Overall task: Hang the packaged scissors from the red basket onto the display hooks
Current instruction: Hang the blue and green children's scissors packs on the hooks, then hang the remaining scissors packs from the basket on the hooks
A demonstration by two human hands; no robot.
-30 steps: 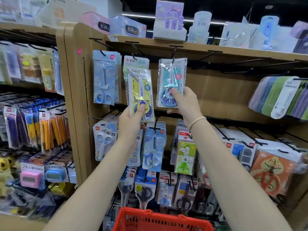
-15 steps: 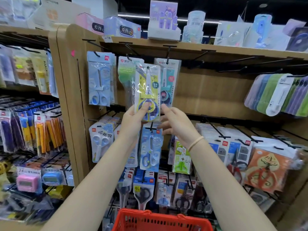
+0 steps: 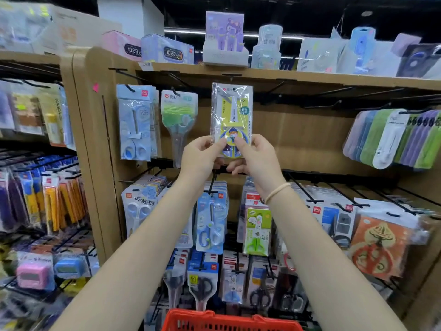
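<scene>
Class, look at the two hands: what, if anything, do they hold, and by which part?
Both the left hand and the right hand pinch the yellow scissors pack at its lower end.

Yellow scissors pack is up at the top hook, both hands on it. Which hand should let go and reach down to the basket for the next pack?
Either, marginally left. Both the left hand and right hand pinch the yellow pack at its bottom. The red basket sits between the forearms, so neither has a clear advantage.
</scene>
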